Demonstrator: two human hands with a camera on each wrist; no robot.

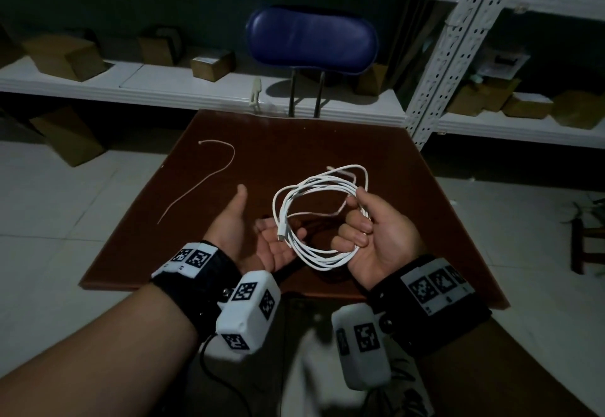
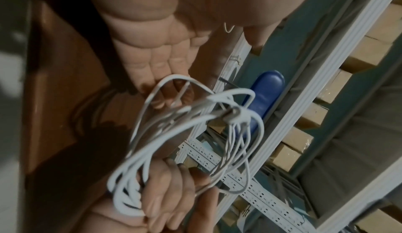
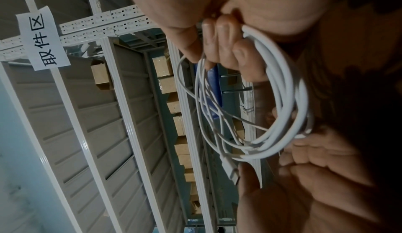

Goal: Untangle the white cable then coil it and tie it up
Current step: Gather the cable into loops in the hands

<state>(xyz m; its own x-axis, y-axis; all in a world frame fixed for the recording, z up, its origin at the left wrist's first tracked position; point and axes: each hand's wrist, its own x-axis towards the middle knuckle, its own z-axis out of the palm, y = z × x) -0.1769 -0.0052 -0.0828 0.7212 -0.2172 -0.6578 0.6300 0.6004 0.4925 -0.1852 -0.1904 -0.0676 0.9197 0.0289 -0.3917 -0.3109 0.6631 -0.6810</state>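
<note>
The white cable (image 1: 327,264) is gathered into a loose coil of several loops above the brown table (image 1: 294,141). My right hand (image 1: 360,217) grips the coil's right side, fingers curled round the bundled strands (image 3: 291,89). My left hand (image 1: 248,220) lies palm up beside it with relaxed fingers. The coil's lower left and one plug (image 1: 282,231) hang over those fingers. The left wrist view shows the open palm (image 2: 156,61) behind the loops (image 2: 135,152). A thin white tie string (image 1: 209,178) lies loose on the table's left part.
A blue-backed chair (image 1: 311,40) stands behind the table's far edge. White metal shelving (image 1: 451,56) with cardboard boxes (image 1: 212,63) runs along the back and right. Pale floor tiles surround the table.
</note>
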